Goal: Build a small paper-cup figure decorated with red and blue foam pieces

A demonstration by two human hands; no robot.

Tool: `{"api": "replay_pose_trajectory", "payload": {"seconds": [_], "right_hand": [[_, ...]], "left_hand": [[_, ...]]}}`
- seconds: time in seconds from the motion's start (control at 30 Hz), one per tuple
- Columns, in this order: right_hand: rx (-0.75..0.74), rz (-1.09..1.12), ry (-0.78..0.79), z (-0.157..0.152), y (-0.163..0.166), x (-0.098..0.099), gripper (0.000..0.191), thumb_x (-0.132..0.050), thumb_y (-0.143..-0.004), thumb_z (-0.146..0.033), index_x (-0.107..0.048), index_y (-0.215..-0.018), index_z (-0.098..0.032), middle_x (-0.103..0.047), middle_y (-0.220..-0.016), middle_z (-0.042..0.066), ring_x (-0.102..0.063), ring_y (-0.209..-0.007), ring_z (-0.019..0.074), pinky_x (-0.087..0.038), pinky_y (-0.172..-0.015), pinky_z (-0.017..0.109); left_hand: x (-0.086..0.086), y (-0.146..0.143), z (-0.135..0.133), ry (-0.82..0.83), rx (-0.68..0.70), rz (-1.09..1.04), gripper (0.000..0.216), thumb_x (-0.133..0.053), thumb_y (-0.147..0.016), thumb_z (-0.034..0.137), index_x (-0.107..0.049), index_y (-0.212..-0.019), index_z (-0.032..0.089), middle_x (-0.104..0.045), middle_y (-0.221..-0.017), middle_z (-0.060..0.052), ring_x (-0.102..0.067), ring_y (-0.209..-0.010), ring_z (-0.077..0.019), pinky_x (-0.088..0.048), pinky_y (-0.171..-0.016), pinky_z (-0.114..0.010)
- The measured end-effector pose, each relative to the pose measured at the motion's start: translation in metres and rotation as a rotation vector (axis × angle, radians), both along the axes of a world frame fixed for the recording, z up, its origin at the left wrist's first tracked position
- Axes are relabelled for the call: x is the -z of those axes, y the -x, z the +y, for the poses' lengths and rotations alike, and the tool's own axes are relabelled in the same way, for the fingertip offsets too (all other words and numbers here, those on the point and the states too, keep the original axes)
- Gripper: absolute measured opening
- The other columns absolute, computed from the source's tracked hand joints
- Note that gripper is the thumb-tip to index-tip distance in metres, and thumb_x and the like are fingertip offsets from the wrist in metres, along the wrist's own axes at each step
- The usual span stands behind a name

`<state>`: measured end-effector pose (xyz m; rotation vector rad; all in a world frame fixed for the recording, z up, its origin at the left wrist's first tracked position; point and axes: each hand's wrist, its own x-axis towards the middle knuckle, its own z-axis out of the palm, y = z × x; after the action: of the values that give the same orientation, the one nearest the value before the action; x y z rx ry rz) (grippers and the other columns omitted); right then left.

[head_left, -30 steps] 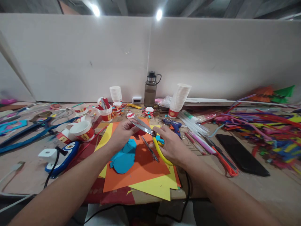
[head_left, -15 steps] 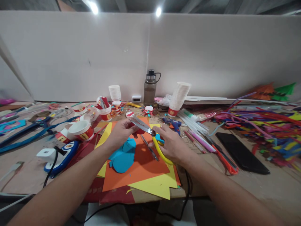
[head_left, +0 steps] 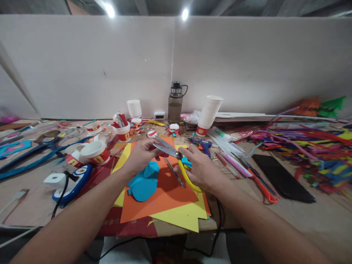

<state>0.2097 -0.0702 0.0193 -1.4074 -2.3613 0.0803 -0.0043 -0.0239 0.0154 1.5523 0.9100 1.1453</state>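
Observation:
My right hand [head_left: 202,168] grips yellow-handled scissors [head_left: 176,157], whose steel blades point left and up. A small red paper piece [head_left: 164,154] sits pinched in my left hand [head_left: 143,154], right at the blades. Under both hands lie an orange sheet [head_left: 162,194], a yellow sheet [head_left: 183,216] and a blue cut-out shape [head_left: 144,183]. A thin pen-like tool [head_left: 174,174] rests on the orange sheet.
Red-and-white paper cups [head_left: 95,152] and a charger [head_left: 56,181] stand left. A stack of white cups [head_left: 209,115], a dark bottle [head_left: 175,102] and a blue glue gun [head_left: 202,145] stand behind. A black phone [head_left: 283,179], an orange cutter [head_left: 264,190] and coloured pipe cleaners [head_left: 310,146] lie right.
Both hands stay in nearly the same place over the orange sheet. The scissors blades shift only slightly at the red piece.

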Motion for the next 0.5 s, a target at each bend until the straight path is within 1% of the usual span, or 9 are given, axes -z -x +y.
{"api": "replay_pose_trajectory", "payload": {"seconds": [0.1, 0.2, 0.3, 0.5], "right_hand": [[0.008, -0.024, -0.009, 0.0002, -0.0002, 0.0005, 0.052, -0.050, -0.088, -0.060, -0.055, -0.122, -0.020, -0.056, -0.108, 0.012, -0.059, -0.084, 0.0224, -0.043, -0.071, 0.032], [0.019, -0.033, -0.017, -0.0001, 0.0000, 0.0004, 0.051, -0.051, -0.088, -0.058, -0.055, -0.121, -0.020, -0.057, -0.108, 0.012, -0.059, -0.082, 0.0224, -0.043, -0.070, 0.032], [0.023, -0.033, -0.017, -0.0003, 0.0002, -0.0005, 0.049, -0.052, -0.089, -0.055, -0.055, -0.122, -0.019, -0.057, -0.109, 0.013, -0.059, -0.084, 0.0228, -0.044, -0.072, 0.033], [0.033, -0.033, -0.003, 0.0004, 0.0002, -0.0009, 0.050, -0.052, -0.089, -0.053, -0.054, -0.125, -0.018, -0.057, -0.109, 0.013, -0.060, -0.087, 0.0232, -0.045, -0.074, 0.033]], "left_hand": [[-0.0006, 0.0016, 0.0001, -0.003, 0.028, 0.011, 0.018, -0.072, -0.078, 0.031, -0.069, -0.088, 0.016, -0.074, -0.084, -0.007, -0.069, -0.070, -0.0160, -0.052, -0.061, -0.025], [-0.0016, 0.0035, 0.0009, -0.008, 0.045, 0.006, 0.019, -0.071, -0.079, 0.030, -0.069, -0.091, 0.015, -0.074, -0.084, -0.007, -0.068, -0.068, -0.0146, -0.051, -0.060, -0.024], [-0.0007, 0.0056, 0.0029, -0.009, 0.065, -0.025, 0.020, -0.069, -0.081, 0.031, -0.069, -0.092, 0.015, -0.074, -0.081, -0.007, -0.067, -0.065, -0.0139, -0.050, -0.058, -0.023], [0.0012, 0.0076, 0.0056, -0.020, 0.082, -0.027, 0.021, -0.068, -0.081, 0.033, -0.070, -0.091, 0.015, -0.074, -0.080, -0.007, -0.069, -0.070, -0.0162, -0.049, -0.059, -0.024]]}}
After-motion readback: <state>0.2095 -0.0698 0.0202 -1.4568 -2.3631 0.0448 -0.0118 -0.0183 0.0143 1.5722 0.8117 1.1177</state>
